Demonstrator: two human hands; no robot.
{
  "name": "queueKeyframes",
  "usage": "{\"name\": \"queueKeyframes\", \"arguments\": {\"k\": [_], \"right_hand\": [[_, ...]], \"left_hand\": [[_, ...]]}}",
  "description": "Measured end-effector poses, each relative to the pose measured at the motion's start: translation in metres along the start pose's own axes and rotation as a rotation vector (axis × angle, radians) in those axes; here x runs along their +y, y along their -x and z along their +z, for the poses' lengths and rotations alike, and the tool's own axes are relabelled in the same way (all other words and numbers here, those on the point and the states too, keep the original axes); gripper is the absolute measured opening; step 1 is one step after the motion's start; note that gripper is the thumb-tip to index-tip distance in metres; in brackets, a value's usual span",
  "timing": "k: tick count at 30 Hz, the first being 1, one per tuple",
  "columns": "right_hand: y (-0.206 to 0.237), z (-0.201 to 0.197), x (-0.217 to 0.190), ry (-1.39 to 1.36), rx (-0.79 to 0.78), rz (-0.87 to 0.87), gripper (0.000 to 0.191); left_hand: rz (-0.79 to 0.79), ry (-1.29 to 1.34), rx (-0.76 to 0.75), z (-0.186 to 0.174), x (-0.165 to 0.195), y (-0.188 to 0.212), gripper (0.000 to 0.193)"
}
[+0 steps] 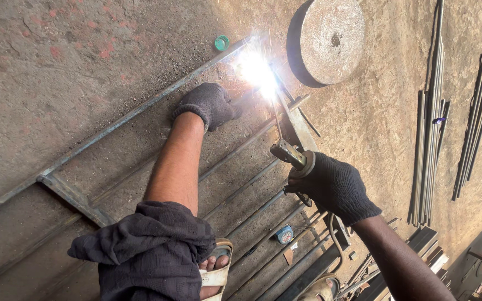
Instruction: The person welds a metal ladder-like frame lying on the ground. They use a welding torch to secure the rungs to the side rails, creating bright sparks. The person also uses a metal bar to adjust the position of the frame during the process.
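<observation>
The grey steel bar frame point(140, 111) on the floor is steadied by the gloved left hand point(210, 104), fingers pressed flat. The right hand point(333, 187), fingers closed, grips a metal electrode holder point(291, 155), rod angled toward the bright arc point(256, 71) at twelve o'clock.

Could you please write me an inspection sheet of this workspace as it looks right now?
Surface: bare, dusty concrete floor with reddish marks.
Job's things: metal frame of bars lying flat on the floor; electrode holder with its rod reaching to a bright welding arc at the frame's corner.
Clutter: small green cap, blue tape roll, scrap pieces at lower right.
Hands: left hand, gloved, pressed on the frame beside the arc; right hand, gloved, gripping the electrode holder.
Cables: one cable looping below the right hand.
Surroundings: round stone disc, bundles of steel rods along the right, sandalled feet at the bottom edge.
</observation>
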State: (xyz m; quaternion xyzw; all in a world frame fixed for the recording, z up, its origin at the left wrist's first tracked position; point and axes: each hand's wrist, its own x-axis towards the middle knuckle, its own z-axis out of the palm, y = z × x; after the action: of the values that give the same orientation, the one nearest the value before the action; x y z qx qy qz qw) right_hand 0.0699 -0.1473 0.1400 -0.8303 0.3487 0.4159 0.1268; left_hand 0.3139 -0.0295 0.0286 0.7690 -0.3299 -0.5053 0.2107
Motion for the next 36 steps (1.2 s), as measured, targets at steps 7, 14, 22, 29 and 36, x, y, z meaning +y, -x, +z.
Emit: {"name": "queueKeyframes", "arguments": {"k": [7, 14, 22, 29, 36], "right_hand": [[0.014, 0.008, 0.029, -0.262, 0.31, -0.41, 0.044], [0.015, 0.016, 0.056, -0.201, 0.254, -0.297, 0.035], [0.013, 0.015, 0.039, -0.184, 0.156, -0.166, 0.038], [0.004, 0.015, 0.031, -0.182, 0.088, -0.138, 0.034], [0.0, 0.016, 0.028, -0.203, 0.115, -0.155, 0.038]], "left_hand": [[-0.049, -0.054, -0.082, -0.007, 0.006, 0.005, 0.054], [-0.064, -0.062, -0.097, -0.007, 0.007, 0.006, 0.055], [-0.046, -0.099, -0.075, -0.004, 0.004, 0.001, 0.059], [-0.113, -0.07, -0.104, 0.004, 0.0, -0.005, 0.059], [-0.079, -0.076, -0.073, 0.01, -0.007, -0.013, 0.058]]}}
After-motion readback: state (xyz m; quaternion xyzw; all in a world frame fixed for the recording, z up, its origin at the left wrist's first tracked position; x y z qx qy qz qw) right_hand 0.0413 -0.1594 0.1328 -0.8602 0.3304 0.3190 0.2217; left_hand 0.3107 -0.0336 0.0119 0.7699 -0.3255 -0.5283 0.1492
